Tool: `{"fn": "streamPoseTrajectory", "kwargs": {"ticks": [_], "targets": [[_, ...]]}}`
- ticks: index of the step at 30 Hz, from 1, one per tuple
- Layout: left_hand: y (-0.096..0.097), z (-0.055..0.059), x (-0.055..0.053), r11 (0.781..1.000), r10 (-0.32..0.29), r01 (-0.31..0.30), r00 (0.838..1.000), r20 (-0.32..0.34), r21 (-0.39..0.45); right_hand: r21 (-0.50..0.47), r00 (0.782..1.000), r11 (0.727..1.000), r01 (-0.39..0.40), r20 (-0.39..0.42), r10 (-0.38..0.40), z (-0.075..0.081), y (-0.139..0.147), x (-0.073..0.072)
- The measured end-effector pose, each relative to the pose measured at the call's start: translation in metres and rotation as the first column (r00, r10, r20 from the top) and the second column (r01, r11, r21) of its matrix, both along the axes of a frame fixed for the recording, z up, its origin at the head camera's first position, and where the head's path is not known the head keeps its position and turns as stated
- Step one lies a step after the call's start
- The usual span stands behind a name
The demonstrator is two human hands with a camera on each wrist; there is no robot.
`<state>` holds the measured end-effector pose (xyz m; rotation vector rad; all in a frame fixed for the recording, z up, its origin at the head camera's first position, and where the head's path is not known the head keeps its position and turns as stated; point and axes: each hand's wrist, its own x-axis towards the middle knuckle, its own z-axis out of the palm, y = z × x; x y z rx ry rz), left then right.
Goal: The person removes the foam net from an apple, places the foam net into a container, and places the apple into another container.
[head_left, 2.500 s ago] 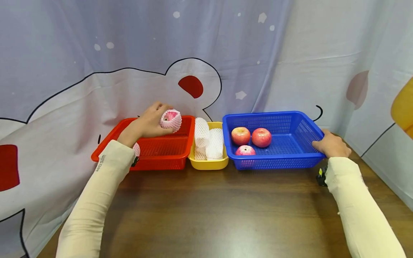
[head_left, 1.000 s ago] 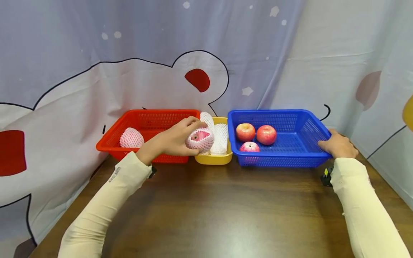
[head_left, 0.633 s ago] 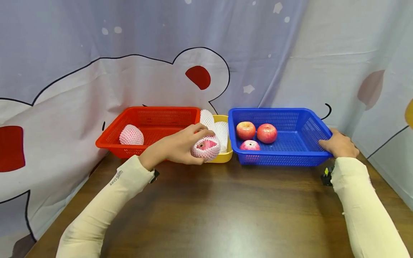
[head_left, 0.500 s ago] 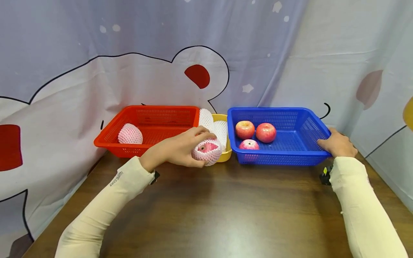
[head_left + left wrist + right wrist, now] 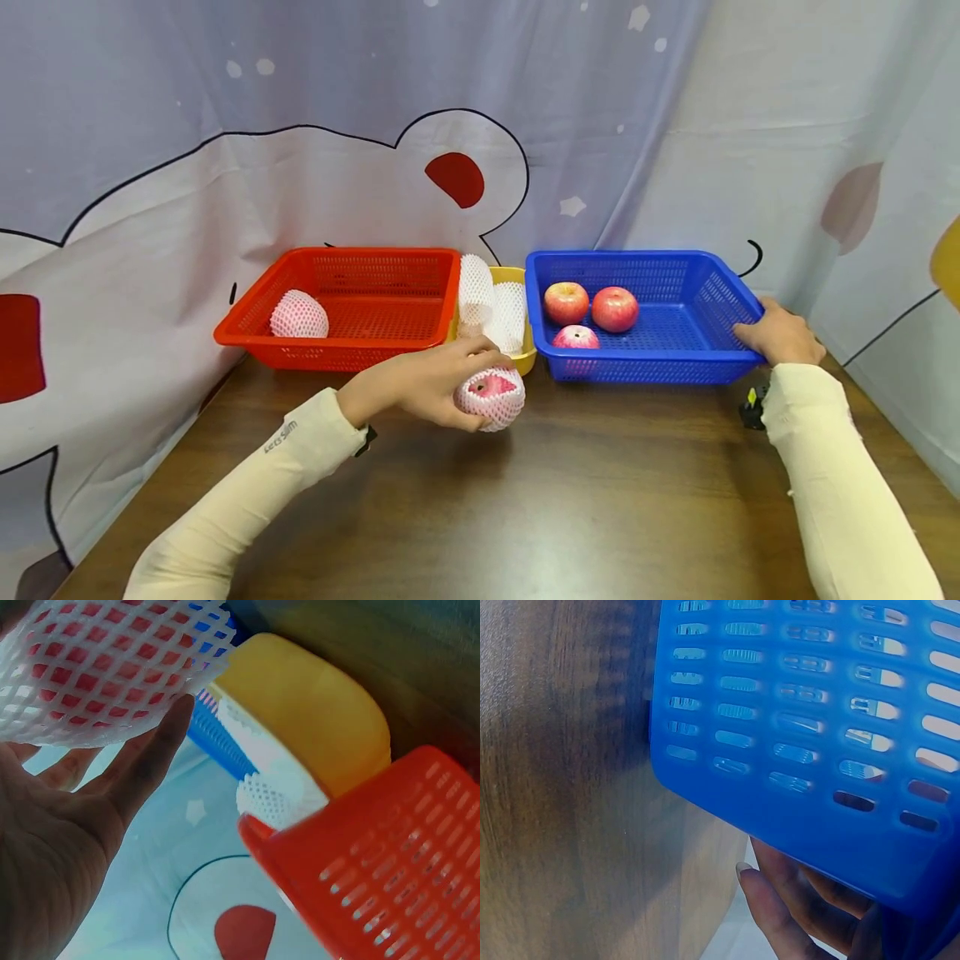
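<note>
Holding a netted apple [image 5: 491, 402] between thumb and curled fingers, the left hand [image 5: 442, 385] is the nearer of the two by far: the fruit sits right in its grasp, just on the near side of the yellow basket [image 5: 527, 363] and toward the middle of the table [image 5: 570, 508]. Whether the apple touches the tabletop or hangs just above it, I cannot tell. Being round, it offers no clear long axis; the useful direction seems to be that of the net's opening, which faces up and toward the wearer, baring the stem end. The right hand [image 5: 782, 333] lies well apart, to the right, gripping the blue basket [image 5: 652, 356] at its right edge by the near corner. Any work by both hands on that apple would therefore need this wide sideways gap closed, apparently across the table's bare stretch in front of the blue basket.
</note>
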<state>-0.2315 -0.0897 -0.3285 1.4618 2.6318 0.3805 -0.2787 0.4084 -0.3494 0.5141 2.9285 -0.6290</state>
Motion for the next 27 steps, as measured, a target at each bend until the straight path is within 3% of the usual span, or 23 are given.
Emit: {"fn": "streamPoseTrajectory", "kwargs": {"ticks": [14, 27], "targets": [[0.006, -0.018, 0.005, 0.996, -0.060, 0.069, 0.987, 0.150, -0.052, 0.003, 1.000, 1.000, -0.003, -0.001, 0.003, 0.000, -0.001, 0.001], [0.007, -0.022, 0.007, 0.989, -0.019, 0.043, 0.986, 0.168, -0.140, 0.010, 1.000, 1.000, -0.003, -0.007, 0.003, 0.000, 0.000, 0.000]]}}
